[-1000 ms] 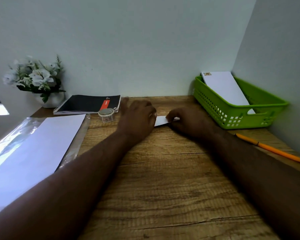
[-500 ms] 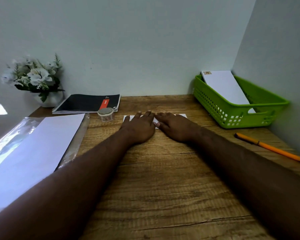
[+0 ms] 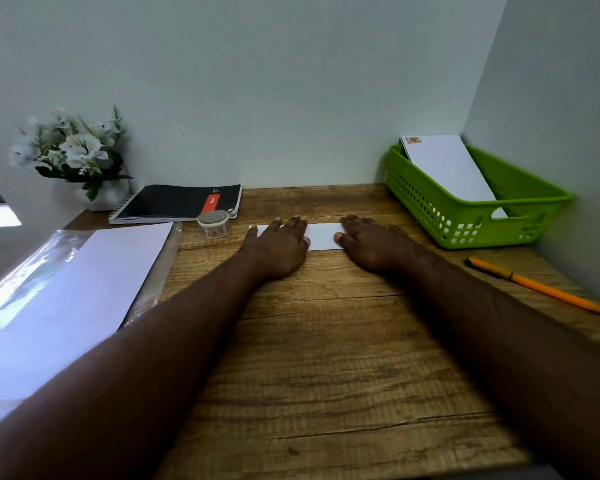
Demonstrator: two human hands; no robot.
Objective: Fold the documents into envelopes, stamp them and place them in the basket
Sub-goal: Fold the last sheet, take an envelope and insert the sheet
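You are looking down at a wooden worktop pushed into a corner of pale walls, one at the back and one on your right. At the back left a pot of white flowers stands beside a black notebook, and a small roll of tape sits just in front of the notebook. Along the left edge a sheet of white paper lies on a clear plastic sleeve. At the right the green basket sits against the wall with a stamped envelope leaning inside it, and an orange pen lies on the wood in front of the basket. The folded paper lies flat on the worktop towards the back, between the tape and the basket. Your left hand presses its left end and your right hand its right end, each grip flat and spread, fingers straight, clamped on nothing. Half a second ago your hands touched at the middle of the paper; now they are apart, with a bare white strip between them. A second ago your fingers were curled over it, the right ones at a raised edge. Everything else on the worktop stays where it was.
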